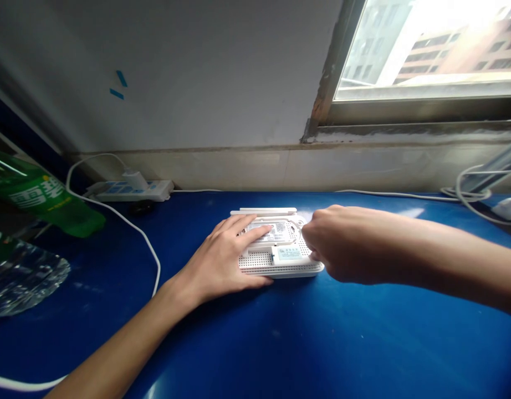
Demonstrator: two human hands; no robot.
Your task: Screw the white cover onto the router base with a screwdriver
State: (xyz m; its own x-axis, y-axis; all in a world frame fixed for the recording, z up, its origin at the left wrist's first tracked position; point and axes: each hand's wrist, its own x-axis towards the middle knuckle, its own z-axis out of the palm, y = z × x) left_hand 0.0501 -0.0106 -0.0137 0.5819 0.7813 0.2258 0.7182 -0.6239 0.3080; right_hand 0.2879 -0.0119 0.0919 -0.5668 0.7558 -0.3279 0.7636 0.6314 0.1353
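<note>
A white router-like device lies on the blue table with its perforated, labelled face up and white antenna bars along its far edge. Spread over its left end is my left hand, fingers apart on the top and the thumb along the near edge. My right hand is closed at the device's right end, its fingertips turned away from view. Whatever the right hand may hold is hidden behind the fist. A pale label shows between the two hands.
A green bottle and a clear bottle lie at the left. Behind them a power strip with a plug sits by the wall. A white cable curves across the table's left; more cable is coiled at the back right.
</note>
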